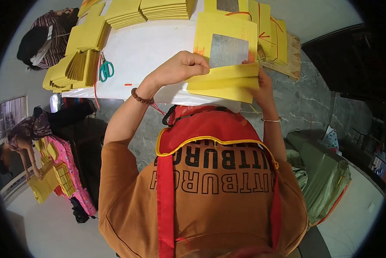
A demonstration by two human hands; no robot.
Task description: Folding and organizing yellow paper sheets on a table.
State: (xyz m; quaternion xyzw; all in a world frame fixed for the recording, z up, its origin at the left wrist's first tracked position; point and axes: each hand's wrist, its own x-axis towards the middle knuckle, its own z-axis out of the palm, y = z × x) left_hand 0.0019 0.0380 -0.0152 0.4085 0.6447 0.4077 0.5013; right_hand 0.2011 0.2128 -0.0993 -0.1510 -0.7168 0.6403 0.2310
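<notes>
Fingers (pixel 192 64) on two folded yellow sheets (pixel 224 82)

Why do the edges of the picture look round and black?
In the head view a fisheye lens bends straight lines, so the white table curves and dark corners ring the scene; the silver square on the yellow sheet glints softly, while both hands stay fairly sharp.

There is one view, from a wide fisheye worn on the person's head, looking steeply down over the chest and forearms onto the white surface (pixel 150 47) just ahead. It sits close to the hands (pixel 182 66), which fill the upper middle. Straight edges bend toward the dark round rim, so the floor at the sides is probably farther than it looks.
</notes>
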